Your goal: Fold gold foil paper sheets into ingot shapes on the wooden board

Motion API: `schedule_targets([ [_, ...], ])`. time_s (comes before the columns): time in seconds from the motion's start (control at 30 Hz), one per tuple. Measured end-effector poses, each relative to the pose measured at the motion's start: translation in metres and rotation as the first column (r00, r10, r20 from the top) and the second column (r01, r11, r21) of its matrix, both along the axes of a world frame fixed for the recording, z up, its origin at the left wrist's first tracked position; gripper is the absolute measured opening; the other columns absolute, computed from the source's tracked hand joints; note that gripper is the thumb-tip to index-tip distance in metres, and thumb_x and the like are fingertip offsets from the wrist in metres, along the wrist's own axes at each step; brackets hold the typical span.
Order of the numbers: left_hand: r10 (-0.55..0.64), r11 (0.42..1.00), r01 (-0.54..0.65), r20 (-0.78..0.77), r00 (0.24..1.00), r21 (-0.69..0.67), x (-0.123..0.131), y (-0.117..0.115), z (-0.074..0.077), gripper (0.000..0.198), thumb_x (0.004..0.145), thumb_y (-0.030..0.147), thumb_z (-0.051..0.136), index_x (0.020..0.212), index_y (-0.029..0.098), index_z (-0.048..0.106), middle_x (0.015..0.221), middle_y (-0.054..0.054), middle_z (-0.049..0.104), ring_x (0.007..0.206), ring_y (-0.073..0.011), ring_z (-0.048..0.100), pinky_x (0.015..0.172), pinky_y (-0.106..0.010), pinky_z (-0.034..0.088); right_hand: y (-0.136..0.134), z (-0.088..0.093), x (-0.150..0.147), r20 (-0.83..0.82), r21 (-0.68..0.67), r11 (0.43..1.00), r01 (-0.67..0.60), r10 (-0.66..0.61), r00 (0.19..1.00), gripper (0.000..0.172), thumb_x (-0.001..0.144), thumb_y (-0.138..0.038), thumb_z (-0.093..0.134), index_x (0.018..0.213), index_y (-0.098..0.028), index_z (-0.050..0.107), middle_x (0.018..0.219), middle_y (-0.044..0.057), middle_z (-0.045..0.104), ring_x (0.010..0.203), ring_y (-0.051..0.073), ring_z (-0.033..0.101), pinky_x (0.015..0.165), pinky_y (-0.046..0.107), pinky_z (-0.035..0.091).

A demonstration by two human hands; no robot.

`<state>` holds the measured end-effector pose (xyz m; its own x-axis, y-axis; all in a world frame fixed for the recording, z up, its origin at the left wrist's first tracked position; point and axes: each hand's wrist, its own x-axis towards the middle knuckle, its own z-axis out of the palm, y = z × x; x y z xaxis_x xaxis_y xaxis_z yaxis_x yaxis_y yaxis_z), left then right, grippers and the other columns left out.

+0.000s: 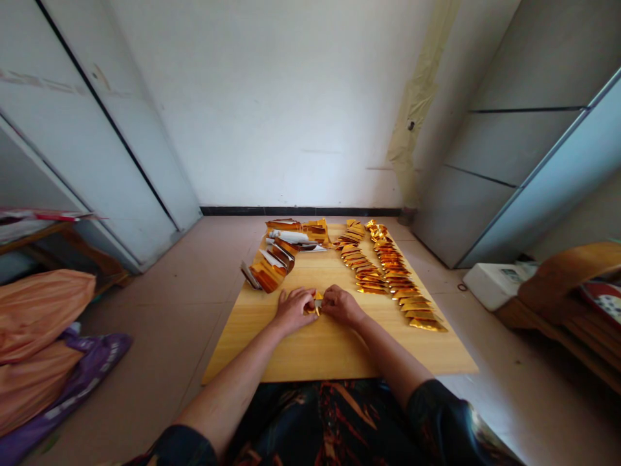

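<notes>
My left hand [294, 310] and my right hand [342, 306] meet near the middle of a light wooden board [334, 349], pinching a small folded piece of gold foil [314, 306] between them. My fingers hide part of that piece. Two long overlapping rows of folded gold foil pieces [383, 275] run diagonally across the board to the right of my hands. At the far left of the board lies a heap of gold and silver foil strips [276, 259].
The board lies on a pink tiled floor [155, 304] before a white wall. Grey cabinet doors [524, 136] stand to the right, with a white box [495, 285] and a wooden seat beyond. Orange and purple bags [43, 336] lie at the left.
</notes>
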<state>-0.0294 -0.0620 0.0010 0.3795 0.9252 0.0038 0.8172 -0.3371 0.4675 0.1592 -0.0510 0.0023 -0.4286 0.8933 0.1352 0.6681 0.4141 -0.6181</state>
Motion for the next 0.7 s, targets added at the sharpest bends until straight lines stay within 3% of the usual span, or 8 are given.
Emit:
schedule_targets([
  [0.2,-0.01,1.0,0.01,-0.048,0.999,0.002,0.0,0.002,-0.004,0.026,0.075,0.04,0.062,0.098,0.027,0.057,0.139,0.0,0.049,0.132,-0.0267,0.035,0.109,-0.06,0.013,-0.003,0.01,-0.01,0.214,-0.015,1.0,0.016,-0.012,0.977,0.008,0.085,-0.019,0.056,0.08,-0.018,0.062,0.091,0.002,0.057,0.075,0.01,0.056,0.067,0.019,0.039],
  [0.33,-0.007,1.0,0.007,-0.041,0.999,0.006,-0.001,0.002,-0.005,0.024,0.076,0.039,0.062,0.096,0.027,0.058,0.138,0.0,0.05,0.132,-0.0264,0.035,0.109,-0.06,0.013,-0.004,0.011,-0.009,0.195,-0.012,1.0,-0.005,0.007,0.981,0.007,0.085,-0.02,0.057,0.089,-0.017,0.062,0.098,0.003,0.056,0.084,0.012,0.057,0.072,0.02,0.041],
  [0.5,-0.012,1.0,0.012,-0.035,0.999,0.008,-0.001,0.001,-0.003,0.021,0.075,0.038,0.061,0.093,0.027,0.058,0.138,0.001,0.051,0.132,-0.0258,0.036,0.108,-0.061,0.014,-0.004,0.015,-0.006,0.201,-0.044,0.999,-0.023,0.031,0.979,0.007,0.081,-0.014,0.057,0.085,-0.017,0.063,0.103,0.004,0.056,0.086,0.011,0.057,0.075,0.02,0.041],
  [0.7,-0.014,1.0,0.013,-0.052,0.999,-0.006,0.0,0.003,-0.002,0.044,0.075,0.039,0.063,0.117,0.03,0.052,0.139,-0.002,0.049,0.132,-0.0268,0.035,0.109,-0.061,0.013,-0.01,0.025,-0.017,0.336,-0.06,0.998,0.034,-0.012,0.942,0.014,0.09,-0.024,0.049,0.09,-0.019,0.062,0.105,0.003,0.057,0.082,0.011,0.059,0.067,0.02,0.038],
])
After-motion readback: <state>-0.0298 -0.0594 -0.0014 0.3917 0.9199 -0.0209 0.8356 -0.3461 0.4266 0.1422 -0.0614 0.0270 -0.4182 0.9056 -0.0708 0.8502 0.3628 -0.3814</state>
